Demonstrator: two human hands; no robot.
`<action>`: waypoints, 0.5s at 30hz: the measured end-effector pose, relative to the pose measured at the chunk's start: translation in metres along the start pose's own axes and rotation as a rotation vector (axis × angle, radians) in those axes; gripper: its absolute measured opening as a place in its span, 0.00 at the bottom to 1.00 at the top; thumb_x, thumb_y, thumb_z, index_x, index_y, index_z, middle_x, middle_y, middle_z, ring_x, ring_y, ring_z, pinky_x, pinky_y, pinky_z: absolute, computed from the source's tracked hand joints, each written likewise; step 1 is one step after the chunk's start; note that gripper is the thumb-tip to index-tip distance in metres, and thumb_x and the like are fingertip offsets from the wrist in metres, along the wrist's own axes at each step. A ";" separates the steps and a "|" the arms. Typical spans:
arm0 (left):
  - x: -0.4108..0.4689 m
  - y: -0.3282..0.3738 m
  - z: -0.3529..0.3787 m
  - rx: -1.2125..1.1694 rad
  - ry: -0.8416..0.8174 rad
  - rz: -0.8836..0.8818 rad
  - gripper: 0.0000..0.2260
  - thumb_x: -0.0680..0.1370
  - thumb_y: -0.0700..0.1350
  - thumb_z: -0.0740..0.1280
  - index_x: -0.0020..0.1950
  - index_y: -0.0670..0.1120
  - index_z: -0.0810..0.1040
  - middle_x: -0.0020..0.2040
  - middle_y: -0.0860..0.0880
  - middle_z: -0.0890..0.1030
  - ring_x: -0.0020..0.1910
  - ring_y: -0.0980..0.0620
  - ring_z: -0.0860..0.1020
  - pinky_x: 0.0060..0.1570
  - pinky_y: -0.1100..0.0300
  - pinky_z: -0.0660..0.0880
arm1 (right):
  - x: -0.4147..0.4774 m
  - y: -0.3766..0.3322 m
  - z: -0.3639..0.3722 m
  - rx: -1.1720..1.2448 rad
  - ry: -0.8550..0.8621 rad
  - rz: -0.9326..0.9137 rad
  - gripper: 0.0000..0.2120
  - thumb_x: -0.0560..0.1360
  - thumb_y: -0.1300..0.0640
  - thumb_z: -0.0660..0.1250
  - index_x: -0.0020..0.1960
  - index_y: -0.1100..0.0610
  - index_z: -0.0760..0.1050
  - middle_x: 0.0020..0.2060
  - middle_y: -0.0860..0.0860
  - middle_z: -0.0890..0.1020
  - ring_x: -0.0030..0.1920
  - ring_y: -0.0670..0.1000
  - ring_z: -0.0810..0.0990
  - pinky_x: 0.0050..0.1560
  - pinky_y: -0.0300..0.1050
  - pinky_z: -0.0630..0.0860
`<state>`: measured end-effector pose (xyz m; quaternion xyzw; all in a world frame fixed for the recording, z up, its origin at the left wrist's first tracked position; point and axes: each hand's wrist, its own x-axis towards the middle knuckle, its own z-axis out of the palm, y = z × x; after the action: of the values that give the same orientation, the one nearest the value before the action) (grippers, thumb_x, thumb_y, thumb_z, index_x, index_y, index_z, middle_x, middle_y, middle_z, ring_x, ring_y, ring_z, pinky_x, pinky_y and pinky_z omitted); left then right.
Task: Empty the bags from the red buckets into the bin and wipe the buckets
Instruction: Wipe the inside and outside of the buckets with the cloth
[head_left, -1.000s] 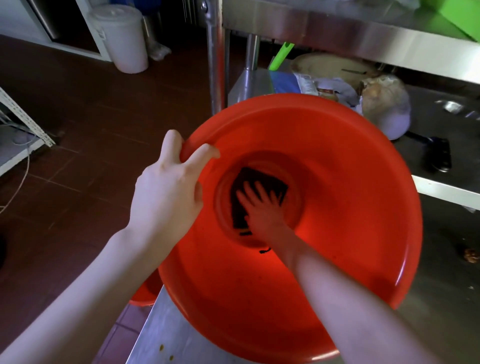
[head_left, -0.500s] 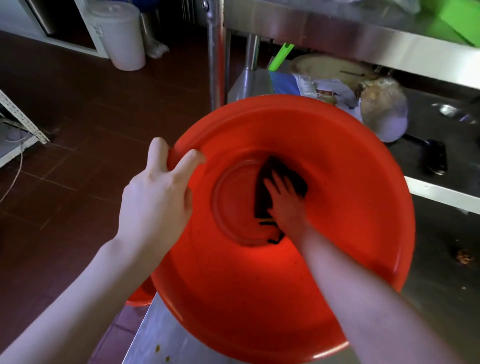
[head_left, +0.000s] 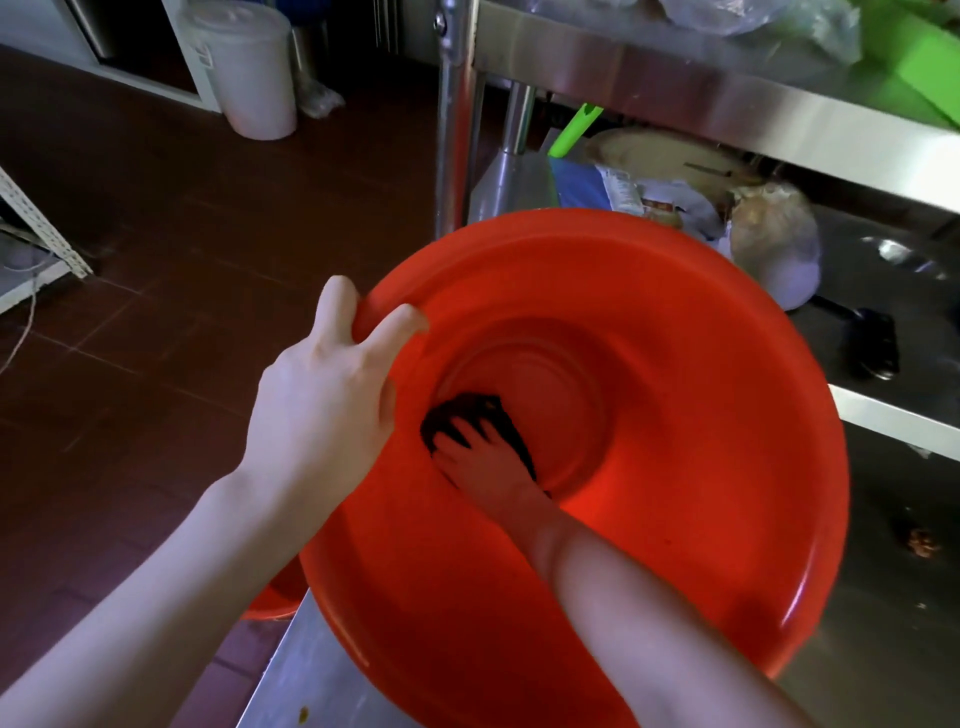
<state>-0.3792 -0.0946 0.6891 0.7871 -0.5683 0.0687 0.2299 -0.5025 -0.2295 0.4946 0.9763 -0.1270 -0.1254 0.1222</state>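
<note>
Left hand (head_left: 322, 410) gripping rim of red bucket (head_left: 675, 415), bucket sitting at steel table (head_left: 311, 675) edge; right hand (head_left: 493, 462), fingers spread flat, pressing dark cloth (head_left: 467, 408) against bucket floor.

Dark red-brown tiled floor (head_left: 182, 260), dim light. Steel desk (head_left: 322, 675) with a steel shelf (head_left: 675, 88) above it (clutter underneath). White lidded tub (head_left: 249, 67) stands far back, white slotted rack (head_left: 41, 228) at left.

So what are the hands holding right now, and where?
Left hand grips the red bucket by its rim; right hand presses a dark cloth flat inside it.
</note>
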 end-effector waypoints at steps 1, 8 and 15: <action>0.000 -0.001 0.000 0.003 -0.003 -0.003 0.21 0.72 0.34 0.68 0.63 0.49 0.74 0.51 0.41 0.67 0.25 0.45 0.67 0.22 0.55 0.71 | 0.011 0.008 -0.002 0.059 0.085 0.066 0.17 0.76 0.50 0.61 0.64 0.42 0.75 0.67 0.39 0.73 0.70 0.50 0.70 0.67 0.52 0.70; 0.001 -0.001 0.002 0.009 -0.008 -0.002 0.22 0.71 0.35 0.68 0.63 0.50 0.73 0.52 0.42 0.66 0.25 0.45 0.66 0.23 0.54 0.71 | 0.020 0.072 -0.013 0.324 0.056 0.437 0.36 0.74 0.47 0.68 0.77 0.46 0.55 0.77 0.48 0.56 0.77 0.57 0.53 0.73 0.57 0.58; -0.001 0.003 0.000 -0.013 0.016 0.002 0.23 0.71 0.33 0.67 0.63 0.50 0.74 0.52 0.42 0.67 0.26 0.44 0.67 0.24 0.52 0.73 | 0.012 0.079 -0.006 0.326 0.041 0.643 0.36 0.76 0.46 0.65 0.78 0.46 0.51 0.77 0.48 0.56 0.76 0.59 0.54 0.70 0.66 0.56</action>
<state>-0.3820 -0.0948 0.6892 0.7843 -0.5678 0.0717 0.2395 -0.5071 -0.3052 0.5192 0.8955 -0.4434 -0.0392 0.0006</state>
